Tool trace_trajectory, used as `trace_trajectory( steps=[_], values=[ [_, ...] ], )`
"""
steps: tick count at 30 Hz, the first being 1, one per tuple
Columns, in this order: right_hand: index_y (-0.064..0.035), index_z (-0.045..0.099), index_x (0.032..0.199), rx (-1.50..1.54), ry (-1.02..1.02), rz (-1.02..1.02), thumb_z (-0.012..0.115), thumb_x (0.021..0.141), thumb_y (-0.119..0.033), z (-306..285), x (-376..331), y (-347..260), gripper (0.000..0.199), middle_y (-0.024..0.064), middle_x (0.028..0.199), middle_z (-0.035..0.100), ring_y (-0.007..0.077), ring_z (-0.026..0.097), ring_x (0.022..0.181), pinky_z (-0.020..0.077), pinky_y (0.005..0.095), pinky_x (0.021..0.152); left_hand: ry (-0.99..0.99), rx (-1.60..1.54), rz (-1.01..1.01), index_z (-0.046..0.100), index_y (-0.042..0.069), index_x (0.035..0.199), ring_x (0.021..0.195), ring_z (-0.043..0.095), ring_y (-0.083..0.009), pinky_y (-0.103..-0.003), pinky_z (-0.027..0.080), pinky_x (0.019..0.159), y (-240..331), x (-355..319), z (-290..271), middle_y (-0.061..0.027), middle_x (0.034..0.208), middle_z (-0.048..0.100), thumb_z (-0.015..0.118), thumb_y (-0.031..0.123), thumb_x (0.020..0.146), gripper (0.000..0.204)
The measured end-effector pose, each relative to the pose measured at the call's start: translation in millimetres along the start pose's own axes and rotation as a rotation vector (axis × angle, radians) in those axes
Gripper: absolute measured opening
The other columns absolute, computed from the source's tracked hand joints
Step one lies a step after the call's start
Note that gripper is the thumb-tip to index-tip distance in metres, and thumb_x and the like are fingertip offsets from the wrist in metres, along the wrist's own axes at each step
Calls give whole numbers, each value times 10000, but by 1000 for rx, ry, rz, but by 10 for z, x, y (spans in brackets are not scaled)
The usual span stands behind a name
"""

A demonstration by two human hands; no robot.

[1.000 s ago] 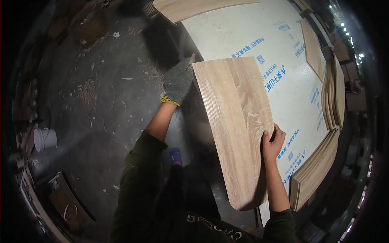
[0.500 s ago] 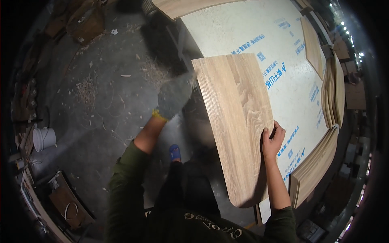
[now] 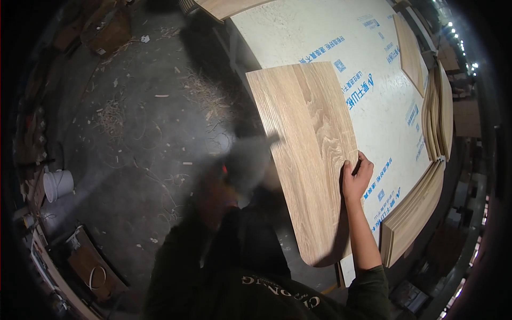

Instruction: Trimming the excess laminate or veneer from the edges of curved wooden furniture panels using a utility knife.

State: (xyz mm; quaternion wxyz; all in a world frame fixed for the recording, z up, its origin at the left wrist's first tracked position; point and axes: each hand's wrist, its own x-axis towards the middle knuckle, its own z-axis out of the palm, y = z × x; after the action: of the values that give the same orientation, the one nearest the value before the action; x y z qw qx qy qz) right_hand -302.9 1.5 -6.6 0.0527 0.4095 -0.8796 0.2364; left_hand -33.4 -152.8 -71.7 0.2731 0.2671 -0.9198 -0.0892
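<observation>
one wood-grain panel (image 3: 312, 154) lay on a white worktable (image 3: 298, 32), its near end overhanging. the bare right hand (image 3: 356, 178) gripped its right edge; the gloved left hand (image 3: 248, 162) (blurred) showed no clear grip. two panel stacks (image 3: 437, 112) stood right.

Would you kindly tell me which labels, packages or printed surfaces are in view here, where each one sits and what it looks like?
Printed protective sheet: covers the big worktop under the wood-grain panel; white with repeated small blue marks in slanted rows.
White bucket: on the floor at far left; round, plain, no label visible.
No screens or signs visible.
</observation>
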Motion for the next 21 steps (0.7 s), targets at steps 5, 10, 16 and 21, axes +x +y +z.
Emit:
trace_trajectory(
  steps=[5, 10, 16, 21],
  values=[
    [-40, 577, 1178, -2, 9, 20, 671, 771, -182, -24, -2, -21, 442, 156, 1004, 537, 323, 517, 964, 420, 402, 876, -386, -413, 256, 655, 79, 1096, 651, 590, -151, -323, 502, 603, 847, -712, -219, -24, 758, 601, 468, 238, 977, 272],
    [-46, 591, 1160, 22, 25, 44, 669, 773, -211, -45, 1, -46, 428, 159, 1007, 551, 328, 530, 952, 430, 409, 862, -55, 78, -248, 568, 58, 1244, 865, 623, -197, -348, 499, 765, 39, -151, -109, -104, 1090, 616, 447, 175, 959, 331],
    [-47, 596, 1145, 12, 49, 26, 672, 766, -218, -27, 5, -50, 423, 156, 994, 554, 330, 535, 947, 439, 414, 854, 219, -460, -543, 537, 123, 1331, 986, 618, -260, -352, 483, 823, -879, 1113, -136, -102, 1198, 628, 485, 204, 950, 393],
    [-40, 600, 1135, 8, 52, 40, 670, 765, -217, -45, 6, -87, 417, 154, 987, 554, 327, 536, 944, 440, 411, 852, 65, -294, -603, 511, 85, 1358, 1168, 576, -274, -352, 438, 982, -941, 1263, -15, -127, 1295, 590, 494, 246, 955, 435]
  ],
)
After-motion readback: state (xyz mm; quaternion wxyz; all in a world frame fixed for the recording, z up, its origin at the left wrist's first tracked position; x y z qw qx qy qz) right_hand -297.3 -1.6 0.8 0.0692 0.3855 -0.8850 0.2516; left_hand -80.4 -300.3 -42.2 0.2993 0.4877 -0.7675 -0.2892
